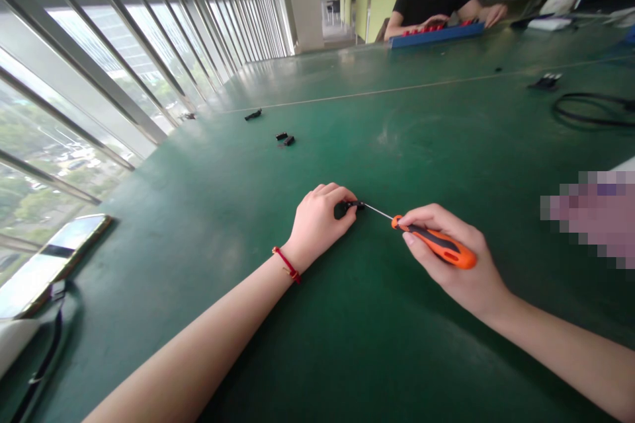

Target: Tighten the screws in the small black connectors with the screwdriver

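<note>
Between the thumb and fingers of my left hand [325, 215] is a small black part [341, 210], pinched just above the green tabletop; most of it is hidden by the hand, so its kind is unclear. My right hand [454, 264] grips a screwdriver [441, 246] with an orange and dark grey handle. Its thin metal shaft points left, and the tip meets the right end of the black part or lies very close to it. A red cord bracelet [286, 266] circles my left wrist.
Small black pieces [285, 139] and another black piece [253, 115] lie farther back. At left are a phone [54, 261] and a cable [47, 357] beside a railing [149, 46]. A black cable [585, 119] curls at right. Across the table, a person [436, 0] handles a blue tray [436, 36].
</note>
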`<action>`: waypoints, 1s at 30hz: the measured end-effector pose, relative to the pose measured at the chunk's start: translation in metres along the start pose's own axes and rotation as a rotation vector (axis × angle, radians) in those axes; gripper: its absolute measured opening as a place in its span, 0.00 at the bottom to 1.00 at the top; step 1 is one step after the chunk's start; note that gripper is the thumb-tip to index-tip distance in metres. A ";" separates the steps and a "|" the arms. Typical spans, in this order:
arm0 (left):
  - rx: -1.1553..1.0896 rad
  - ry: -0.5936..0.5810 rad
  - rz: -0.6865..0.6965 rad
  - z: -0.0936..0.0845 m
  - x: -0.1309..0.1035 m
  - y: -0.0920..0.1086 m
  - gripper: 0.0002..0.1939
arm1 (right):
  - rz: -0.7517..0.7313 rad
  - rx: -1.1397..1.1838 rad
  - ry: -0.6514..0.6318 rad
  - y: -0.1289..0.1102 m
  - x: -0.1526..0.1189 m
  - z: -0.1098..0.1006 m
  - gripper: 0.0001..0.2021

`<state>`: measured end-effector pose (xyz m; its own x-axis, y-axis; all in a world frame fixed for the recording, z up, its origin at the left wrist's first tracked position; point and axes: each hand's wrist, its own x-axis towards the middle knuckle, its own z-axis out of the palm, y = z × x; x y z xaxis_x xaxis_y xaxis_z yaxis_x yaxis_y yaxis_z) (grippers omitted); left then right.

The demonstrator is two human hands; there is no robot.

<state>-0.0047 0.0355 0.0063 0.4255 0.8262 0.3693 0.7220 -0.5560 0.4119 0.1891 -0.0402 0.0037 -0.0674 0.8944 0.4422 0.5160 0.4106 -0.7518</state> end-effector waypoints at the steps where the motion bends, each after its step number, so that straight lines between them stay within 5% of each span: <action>1: 0.000 0.001 -0.001 0.000 0.000 0.000 0.06 | 0.005 0.001 -0.003 0.000 0.000 0.000 0.03; 22: -0.256 0.021 -0.057 0.001 0.002 -0.009 0.07 | 0.063 0.075 -0.054 0.002 0.004 0.005 0.04; 30: -0.200 0.050 0.095 -0.003 -0.005 -0.006 0.07 | 0.098 0.125 -0.054 0.002 0.005 0.006 0.05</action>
<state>-0.0131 0.0344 0.0040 0.4550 0.7664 0.4535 0.5549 -0.6423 0.5287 0.1849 -0.0335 0.0019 -0.0694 0.9380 0.3395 0.4120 0.3369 -0.8466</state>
